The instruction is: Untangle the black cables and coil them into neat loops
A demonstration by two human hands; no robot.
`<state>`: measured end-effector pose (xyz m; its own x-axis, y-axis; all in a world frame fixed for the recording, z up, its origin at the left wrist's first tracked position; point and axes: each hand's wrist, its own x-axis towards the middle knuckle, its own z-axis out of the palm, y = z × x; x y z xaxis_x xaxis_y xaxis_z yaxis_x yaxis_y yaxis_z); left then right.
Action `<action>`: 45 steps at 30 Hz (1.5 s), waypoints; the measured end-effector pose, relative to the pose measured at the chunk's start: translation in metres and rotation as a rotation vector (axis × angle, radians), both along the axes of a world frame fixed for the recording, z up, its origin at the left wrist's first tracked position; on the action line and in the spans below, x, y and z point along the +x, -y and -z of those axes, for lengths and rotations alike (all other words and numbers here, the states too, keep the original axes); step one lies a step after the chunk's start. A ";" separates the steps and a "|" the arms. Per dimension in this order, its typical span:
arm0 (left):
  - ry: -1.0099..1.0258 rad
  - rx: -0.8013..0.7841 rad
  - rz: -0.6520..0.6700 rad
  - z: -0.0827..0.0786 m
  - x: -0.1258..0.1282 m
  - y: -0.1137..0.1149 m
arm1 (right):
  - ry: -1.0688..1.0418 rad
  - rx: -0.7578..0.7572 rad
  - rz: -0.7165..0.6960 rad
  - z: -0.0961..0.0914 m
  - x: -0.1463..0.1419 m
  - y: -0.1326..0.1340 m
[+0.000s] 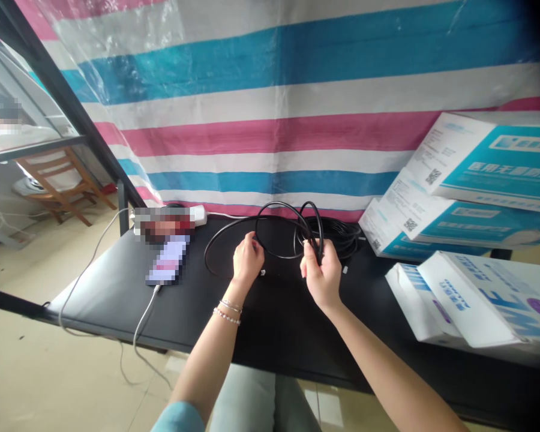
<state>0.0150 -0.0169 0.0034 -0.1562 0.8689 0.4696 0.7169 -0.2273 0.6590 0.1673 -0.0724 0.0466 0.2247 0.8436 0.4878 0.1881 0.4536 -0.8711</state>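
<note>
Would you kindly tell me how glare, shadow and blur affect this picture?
Head view: glare whitens the upper left of the striped sheet and the left end of the black tabletop; head view: mosaic blocks obscure the phone; head view: the upper right corner falls dark; head view: the black cable and right hand look fairly clear.

Flat black tabletop here: coiled black cable right of centre, lit rectangular phone left, white-and-teal cardboard cartons right, white printed boxes lower right.
</note>
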 end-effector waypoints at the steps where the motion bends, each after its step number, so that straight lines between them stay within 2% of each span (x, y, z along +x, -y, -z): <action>1: -0.011 0.044 -0.062 -0.002 -0.001 0.002 | -0.011 -0.010 -0.002 -0.001 0.000 0.000; 3: -0.009 0.138 -0.124 -0.006 -0.002 0.005 | -0.030 -0.024 -0.004 -0.004 0.000 0.000; 8: 0.026 0.380 0.041 -0.008 -0.003 0.011 | -0.047 -0.060 -0.026 -0.007 0.000 -0.001; 10: 0.076 0.414 0.004 -0.008 -0.004 0.010 | -0.049 -0.071 -0.055 -0.007 0.000 -0.001; 13: 0.152 0.376 -0.160 -0.007 -0.008 0.004 | -0.064 -0.081 -0.098 -0.007 0.000 0.000; 15: 0.206 0.292 -0.241 -0.007 -0.012 0.000 | -0.073 -0.084 -0.126 -0.007 0.000 0.001; 19: 0.235 0.124 -0.295 -0.003 -0.016 -0.006 | -0.065 -0.091 -0.185 -0.003 -0.001 0.001; 24: 0.259 -0.081 -0.200 0.006 -0.016 -0.011 | -0.079 -0.123 -0.240 0.002 -0.003 0.001; 29: 0.246 -0.159 -0.046 0.010 -0.018 -0.012 | -0.092 -0.172 -0.289 -0.002 0.000 0.000; 33: 0.229 -0.115 0.050 0.010 -0.019 -0.012 | -0.073 -0.176 -0.342 -0.007 0.006 -0.001; 39: 0.119 0.022 0.099 0.009 -0.018 -0.012 | -0.158 -0.138 -0.372 -0.009 0.018 -0.008; 45: 0.028 0.055 0.121 0.010 -0.016 -0.011 | -0.195 -0.156 -0.377 -0.006 0.023 -0.013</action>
